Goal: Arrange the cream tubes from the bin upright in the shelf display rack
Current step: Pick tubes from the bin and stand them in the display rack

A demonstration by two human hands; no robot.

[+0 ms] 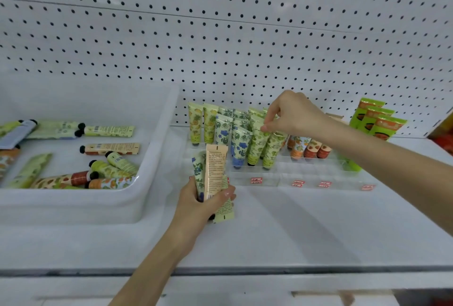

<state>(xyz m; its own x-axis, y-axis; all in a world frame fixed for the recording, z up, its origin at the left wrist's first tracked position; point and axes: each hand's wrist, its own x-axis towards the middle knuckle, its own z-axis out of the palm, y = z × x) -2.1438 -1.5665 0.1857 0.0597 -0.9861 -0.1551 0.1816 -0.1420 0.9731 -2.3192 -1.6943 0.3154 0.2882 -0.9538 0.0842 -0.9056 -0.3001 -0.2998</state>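
A clear acrylic display rack (304, 180) stands on the shelf against the pegboard, holding several cream tubes upright, caps down. My right hand (291, 114) reaches over it and pinches the top of a green-patterned tube (257, 145) standing in the rack. My left hand (204, 205) grips a bunch of tubes (214, 173) in front of the rack's left end: a blue-flowered one, a peach one and a pale green one. The white bin (152, 166) at left holds several loose tubes (110, 147) lying flat.
Taller green tubes (377, 121) stand at the rack's right end, with a red and orange item beyond at the frame edge. Red price labels (256, 180) line the rack's front. The white shelf (294, 232) spreads out in front, with its front edge below my arms.
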